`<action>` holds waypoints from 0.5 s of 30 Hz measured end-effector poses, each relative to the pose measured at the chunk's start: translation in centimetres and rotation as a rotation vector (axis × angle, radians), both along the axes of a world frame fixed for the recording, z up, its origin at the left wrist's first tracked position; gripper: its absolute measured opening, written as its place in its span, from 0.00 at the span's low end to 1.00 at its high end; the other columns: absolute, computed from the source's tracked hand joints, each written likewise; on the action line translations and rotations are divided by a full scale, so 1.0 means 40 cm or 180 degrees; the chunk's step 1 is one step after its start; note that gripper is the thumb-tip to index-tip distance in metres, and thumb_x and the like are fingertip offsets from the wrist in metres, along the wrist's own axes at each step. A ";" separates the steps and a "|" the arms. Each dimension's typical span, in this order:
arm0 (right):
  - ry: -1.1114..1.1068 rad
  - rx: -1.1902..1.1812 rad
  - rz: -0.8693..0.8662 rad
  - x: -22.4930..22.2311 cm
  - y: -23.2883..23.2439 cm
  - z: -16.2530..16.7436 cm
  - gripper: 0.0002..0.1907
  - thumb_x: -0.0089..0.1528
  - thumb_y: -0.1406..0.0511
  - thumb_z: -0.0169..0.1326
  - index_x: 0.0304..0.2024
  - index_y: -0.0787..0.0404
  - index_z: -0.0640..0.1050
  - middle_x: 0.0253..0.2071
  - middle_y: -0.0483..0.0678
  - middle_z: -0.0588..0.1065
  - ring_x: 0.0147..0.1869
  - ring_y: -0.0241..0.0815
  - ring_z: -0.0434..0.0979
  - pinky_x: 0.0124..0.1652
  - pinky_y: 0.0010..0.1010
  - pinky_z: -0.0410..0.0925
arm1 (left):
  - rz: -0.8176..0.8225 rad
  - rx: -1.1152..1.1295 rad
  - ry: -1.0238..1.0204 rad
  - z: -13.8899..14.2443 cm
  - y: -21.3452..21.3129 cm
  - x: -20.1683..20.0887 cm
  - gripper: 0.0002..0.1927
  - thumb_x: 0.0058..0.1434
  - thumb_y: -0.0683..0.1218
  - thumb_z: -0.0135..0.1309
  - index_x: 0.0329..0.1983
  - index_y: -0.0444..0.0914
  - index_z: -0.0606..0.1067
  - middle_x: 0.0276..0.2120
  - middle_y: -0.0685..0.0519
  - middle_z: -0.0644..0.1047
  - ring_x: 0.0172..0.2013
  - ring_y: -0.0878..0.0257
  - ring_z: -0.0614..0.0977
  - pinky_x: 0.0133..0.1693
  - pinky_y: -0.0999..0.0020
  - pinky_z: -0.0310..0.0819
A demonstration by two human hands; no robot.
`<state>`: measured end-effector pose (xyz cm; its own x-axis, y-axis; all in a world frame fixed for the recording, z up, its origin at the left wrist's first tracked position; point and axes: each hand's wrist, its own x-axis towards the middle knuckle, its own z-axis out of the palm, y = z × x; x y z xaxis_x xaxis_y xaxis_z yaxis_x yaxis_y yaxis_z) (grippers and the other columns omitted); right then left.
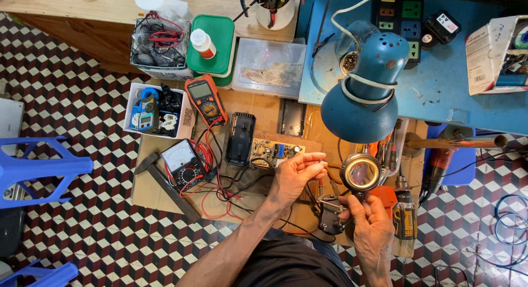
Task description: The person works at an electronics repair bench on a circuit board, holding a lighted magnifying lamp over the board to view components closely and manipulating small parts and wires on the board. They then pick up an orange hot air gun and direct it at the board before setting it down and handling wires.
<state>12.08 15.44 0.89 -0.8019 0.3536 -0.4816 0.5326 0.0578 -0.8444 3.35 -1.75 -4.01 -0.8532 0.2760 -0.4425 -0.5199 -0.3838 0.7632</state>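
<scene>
My left hand (294,177) is raised over the cardboard mat (148,196), with thumb and fingertips pinched on a small thin part (320,163) that is too small to make out. My right hand (372,232) sits lower right and grips a black clamp-like piece (330,218) with dark wires running from it. A lit round magnifier ring (360,172) stands just above my right hand. A green circuit board (275,152) and a black open casing (241,137) lie just beyond my left hand.
An orange multimeter (206,100), an analog meter (184,163) with red and black leads (220,196), a hammer (165,182), a cordless drill (404,218), a blue desk lamp (366,94), boxes of tools and a blue stool (38,169) surround the mat.
</scene>
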 end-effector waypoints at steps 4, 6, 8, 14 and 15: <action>0.0118 -0.0159 -0.0090 -0.011 0.000 -0.006 0.16 0.68 0.64 0.52 0.53 0.69 0.75 0.39 0.51 0.83 0.35 0.30 0.76 0.37 0.21 0.70 | 0.0025 -0.0010 0.0085 -0.026 0.014 -0.012 0.19 0.66 0.43 0.58 0.57 0.29 0.75 0.44 0.46 0.83 0.41 0.65 0.84 0.47 0.73 0.80; 0.0077 -0.0130 -0.0064 -0.020 0.000 -0.002 0.15 0.68 0.64 0.52 0.52 0.70 0.75 0.39 0.51 0.83 0.35 0.31 0.76 0.37 0.22 0.70 | 0.0011 0.0000 0.0072 -0.034 0.019 -0.018 0.19 0.66 0.43 0.58 0.57 0.29 0.75 0.44 0.46 0.82 0.41 0.65 0.84 0.48 0.72 0.80; 0.0106 -0.0137 -0.0055 -0.028 -0.003 0.004 0.15 0.68 0.64 0.51 0.52 0.70 0.74 0.39 0.52 0.83 0.35 0.31 0.76 0.38 0.22 0.70 | 0.0017 0.0021 0.0085 -0.035 0.022 -0.022 0.18 0.66 0.43 0.58 0.56 0.29 0.75 0.44 0.46 0.82 0.42 0.65 0.84 0.48 0.72 0.80; 0.0149 -0.0157 -0.0111 -0.038 -0.021 0.018 0.16 0.68 0.65 0.51 0.54 0.69 0.75 0.40 0.51 0.82 0.34 0.32 0.77 0.37 0.23 0.71 | 0.0019 0.0087 0.0090 -0.027 0.029 -0.023 0.18 0.66 0.43 0.58 0.56 0.29 0.75 0.45 0.46 0.82 0.43 0.64 0.84 0.49 0.71 0.80; 0.0166 -0.0159 -0.0110 -0.040 -0.024 0.019 0.16 0.67 0.65 0.51 0.53 0.69 0.75 0.39 0.50 0.82 0.34 0.32 0.77 0.37 0.23 0.71 | 0.0017 0.0093 0.0083 -0.026 0.030 -0.024 0.18 0.66 0.43 0.58 0.56 0.29 0.75 0.45 0.46 0.82 0.43 0.64 0.84 0.49 0.71 0.80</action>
